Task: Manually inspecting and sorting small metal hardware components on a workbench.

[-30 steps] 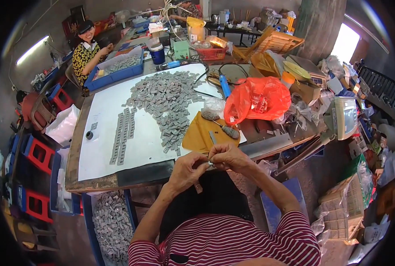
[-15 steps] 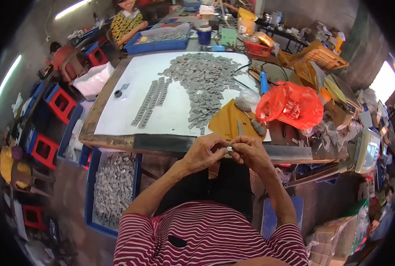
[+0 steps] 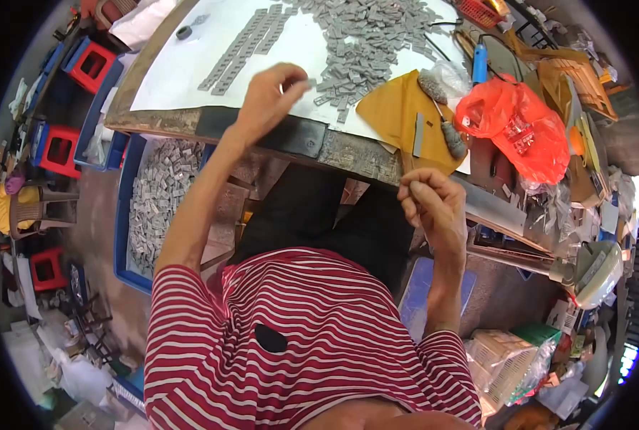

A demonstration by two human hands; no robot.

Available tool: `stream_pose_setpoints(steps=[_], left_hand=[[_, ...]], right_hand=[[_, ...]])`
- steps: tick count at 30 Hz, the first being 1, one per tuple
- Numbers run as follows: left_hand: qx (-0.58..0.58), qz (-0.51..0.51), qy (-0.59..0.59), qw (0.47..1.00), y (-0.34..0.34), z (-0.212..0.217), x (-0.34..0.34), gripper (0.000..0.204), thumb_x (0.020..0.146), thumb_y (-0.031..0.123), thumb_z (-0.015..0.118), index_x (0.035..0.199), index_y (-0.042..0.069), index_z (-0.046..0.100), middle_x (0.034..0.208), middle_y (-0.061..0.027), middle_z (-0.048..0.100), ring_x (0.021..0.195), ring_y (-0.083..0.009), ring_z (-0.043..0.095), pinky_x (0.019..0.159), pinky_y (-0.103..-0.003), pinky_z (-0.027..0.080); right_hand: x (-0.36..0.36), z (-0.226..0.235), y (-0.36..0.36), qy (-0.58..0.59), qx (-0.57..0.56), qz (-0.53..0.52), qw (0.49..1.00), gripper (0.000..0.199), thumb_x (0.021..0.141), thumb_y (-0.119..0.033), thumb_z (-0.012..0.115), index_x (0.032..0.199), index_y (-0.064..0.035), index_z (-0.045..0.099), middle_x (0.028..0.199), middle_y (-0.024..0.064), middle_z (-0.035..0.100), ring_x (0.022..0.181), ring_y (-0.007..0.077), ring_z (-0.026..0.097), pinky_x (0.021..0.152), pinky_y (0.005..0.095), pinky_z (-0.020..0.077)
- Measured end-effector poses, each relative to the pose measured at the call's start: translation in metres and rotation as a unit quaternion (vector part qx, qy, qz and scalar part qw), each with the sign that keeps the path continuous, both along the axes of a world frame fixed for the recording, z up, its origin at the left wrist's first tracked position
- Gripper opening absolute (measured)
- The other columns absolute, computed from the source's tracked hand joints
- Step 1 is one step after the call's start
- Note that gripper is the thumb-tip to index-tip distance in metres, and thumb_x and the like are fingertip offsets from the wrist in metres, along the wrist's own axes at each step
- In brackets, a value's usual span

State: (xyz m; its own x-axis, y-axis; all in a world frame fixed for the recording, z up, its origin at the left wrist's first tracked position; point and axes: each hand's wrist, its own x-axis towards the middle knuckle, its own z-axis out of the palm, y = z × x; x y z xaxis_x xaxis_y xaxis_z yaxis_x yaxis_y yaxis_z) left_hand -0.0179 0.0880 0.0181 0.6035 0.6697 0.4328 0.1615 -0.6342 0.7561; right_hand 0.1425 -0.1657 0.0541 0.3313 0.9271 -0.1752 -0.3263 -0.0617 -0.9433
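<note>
My left hand (image 3: 269, 100) is over the front of the white sheet (image 3: 169, 79), thumb and forefinger pinched on a small flat grey piece (image 3: 311, 83). It is just left of the lower end of a large pile of similar grey pieces (image 3: 366, 54). Two long rows of grey pieces (image 3: 244, 50) and a shorter one lie on the sheet beyond that hand. In front of the table edge, my right hand (image 3: 435, 204) has its fingers curled together; whatever they may hold is hidden. Near it lies a brown-yellow cloth (image 3: 391, 115) with a grey strip (image 3: 418, 135) on it.
A red plastic bag (image 3: 513, 122) and a blue-handled tool (image 3: 480, 63) lie at the table's right. A blue bin of grey pieces (image 3: 162, 208) stands below the table's left edge. Red stools (image 3: 90, 66) are at the far left.
My hands were together around a small shiny piece and have come apart. The left went forward and left over the sheet; the right went to the right. The view has tilted down.
</note>
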Motion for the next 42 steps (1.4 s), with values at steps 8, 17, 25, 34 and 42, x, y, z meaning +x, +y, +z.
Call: stream_pose_setpoints(steps=[8,17,25,34,42], left_hand=[[0.049,0.081,0.066,0.993,0.036,-0.027,0.007,0.018,0.075,0.013,0.062,0.088,0.001,0.061,0.078,-0.0057,0.06,0.07,-0.0139,0.053,0.065,-0.026,0.043],[0.134,0.119,0.113,0.977,0.073,-0.042,-0.015,0.016,0.073,0.013,0.062,0.087,0.004,0.062,0.085,-0.0051,0.056,0.065,-0.0159,0.047,0.062,-0.027,0.042],[0.206,0.103,0.153,0.961,0.094,-0.047,-0.029,0.016,0.075,0.013,0.063,0.088,0.004,0.062,0.085,-0.0081,0.055,0.073,-0.0205,0.053,0.066,-0.029,0.044],[0.265,0.122,0.134,0.947,0.107,-0.048,-0.028,0.012,0.069,0.012,0.066,0.08,0.007,0.063,0.081,-0.0097,0.057,0.081,-0.029,0.055,0.071,-0.038,0.045],[0.267,0.179,0.164,0.933,0.094,-0.041,-0.029,0.013,0.072,0.011,0.061,0.083,0.004,0.061,0.082,-0.0107,0.058,0.078,-0.0271,0.056,0.069,-0.035,0.045]], right_hand=[[-0.035,-0.036,-0.001,-0.08,-0.093,0.174,0.977,0.013,0.085,-0.007,0.049,0.093,0.0019,0.055,0.07,0.0037,0.054,0.055,0.0064,0.051,0.046,0.0186,0.0393],[-0.039,-0.096,0.009,-0.177,-0.124,0.221,0.951,0.015,0.082,-0.009,0.048,0.087,0.0043,0.053,0.061,0.0068,0.052,0.053,0.0112,0.051,0.048,0.0254,0.0407],[-0.045,-0.123,0.018,-0.204,-0.133,0.242,0.939,0.014,0.081,-0.009,0.048,0.083,0.0036,0.053,0.058,0.0072,0.05,0.049,0.0145,0.047,0.047,0.0296,0.0388],[-0.049,-0.13,0.027,-0.222,-0.166,0.254,0.926,0.015,0.082,-0.012,0.048,0.081,0.0024,0.053,0.058,0.0067,0.05,0.051,0.0146,0.05,0.048,0.0287,0.0399],[-0.049,-0.138,0.028,-0.24,-0.174,0.238,0.925,0.015,0.08,-0.011,0.047,0.081,0.0026,0.054,0.058,0.0073,0.051,0.05,0.0152,0.05,0.048,0.0287,0.0402]])
